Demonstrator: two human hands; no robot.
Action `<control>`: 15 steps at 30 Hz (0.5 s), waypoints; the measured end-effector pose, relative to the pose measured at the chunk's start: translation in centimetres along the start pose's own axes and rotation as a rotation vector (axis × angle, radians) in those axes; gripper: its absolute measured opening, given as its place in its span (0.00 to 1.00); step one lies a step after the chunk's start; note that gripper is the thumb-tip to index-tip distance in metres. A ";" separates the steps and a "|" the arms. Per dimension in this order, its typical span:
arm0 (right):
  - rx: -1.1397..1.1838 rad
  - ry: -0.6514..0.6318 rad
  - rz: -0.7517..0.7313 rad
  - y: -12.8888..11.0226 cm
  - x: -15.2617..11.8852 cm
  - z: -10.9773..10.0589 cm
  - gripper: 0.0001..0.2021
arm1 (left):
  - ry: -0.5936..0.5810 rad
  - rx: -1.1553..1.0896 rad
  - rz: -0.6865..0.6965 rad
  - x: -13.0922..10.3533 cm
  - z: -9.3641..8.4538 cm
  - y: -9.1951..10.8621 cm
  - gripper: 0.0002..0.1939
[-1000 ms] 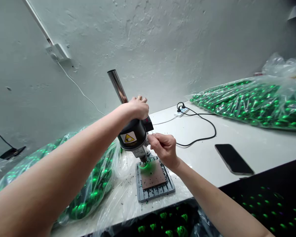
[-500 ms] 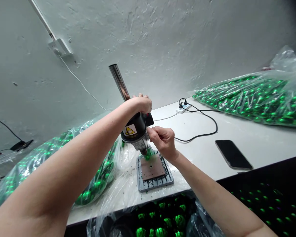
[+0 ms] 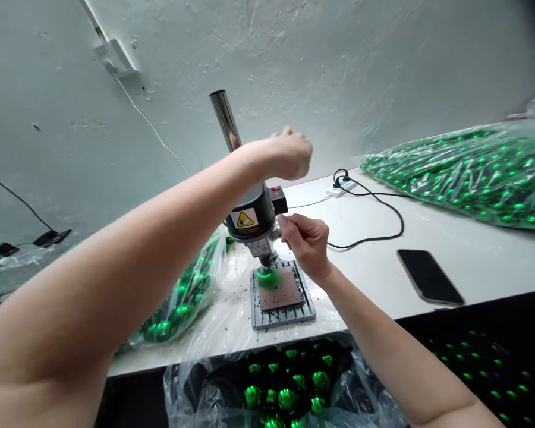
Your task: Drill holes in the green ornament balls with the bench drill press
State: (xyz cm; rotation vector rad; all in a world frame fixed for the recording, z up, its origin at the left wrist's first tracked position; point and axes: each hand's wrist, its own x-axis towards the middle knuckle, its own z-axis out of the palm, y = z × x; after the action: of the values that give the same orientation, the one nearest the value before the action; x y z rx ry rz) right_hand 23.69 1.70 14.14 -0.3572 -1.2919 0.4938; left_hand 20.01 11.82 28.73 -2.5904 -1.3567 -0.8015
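A small bench drill press (image 3: pixel 254 211) with a steel column stands on a grey slotted base (image 3: pixel 261 321). On the base lies a brown board (image 3: pixel 289 294) with a small hole, dark shavings scattered around it. Below the chuck, a green ball (image 3: pixel 266 276) shows as a motion smear over the board. My right hand (image 3: pixel 309 241) is closed at the side of the drill press, pinching its feed handle, which the fingers mostly hide. My left hand (image 3: pixel 292 154) is above and behind the drill head, apart from it, bent at the wrist; its fingers are blurred.
Bags of shiny green balls lie at right (image 3: pixel 468 178) and left (image 3: pixel 182 309). An open plastic bag of green balls (image 3: pixel 288 397) sits below the table's front edge. A phone (image 3: pixel 430 276), a power strip (image 3: pixel 341 187) and a black cable (image 3: pixel 399 220) are on the white table.
My left hand has moved up and right, off the top of the drill press, uncovering its red switch. My right hand stays at the handle. The green ball now sits lower and is blurred.
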 end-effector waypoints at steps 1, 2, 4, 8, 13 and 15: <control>0.006 0.002 -0.002 0.0 0.0 0.0 0.22 | -0.111 0.036 0.065 -1.1 -2.1 2.4 0.06; 0.009 0.004 -0.003 0.0 0.0 0.0 0.22 | -0.186 0.093 0.121 -2.5 -4.3 4.7 0.09; 0.009 0.005 -0.007 0.0 -0.1 -0.1 0.21 | -0.207 0.221 0.253 -5.6 -8.1 8.5 0.13; 0.009 0.012 -0.020 0.1 -0.1 -0.1 0.21 | -0.103 0.290 0.403 -11.6 -12.2 10.6 0.22; 0.003 0.013 -0.015 -0.2 -0.1 0.0 0.21 | 0.043 0.094 0.442 -18.9 -11.7 6.5 0.19; -0.003 0.011 -0.005 -0.3 0.0 0.0 0.21 | 0.050 0.018 0.359 -21.9 -10.3 4.3 0.15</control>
State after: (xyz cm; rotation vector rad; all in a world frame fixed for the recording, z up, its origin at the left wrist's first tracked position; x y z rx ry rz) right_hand 23.75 1.38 14.28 -0.3585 -1.2833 0.4847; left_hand 9.14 -10.18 27.24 -2.6650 -0.8425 -0.7807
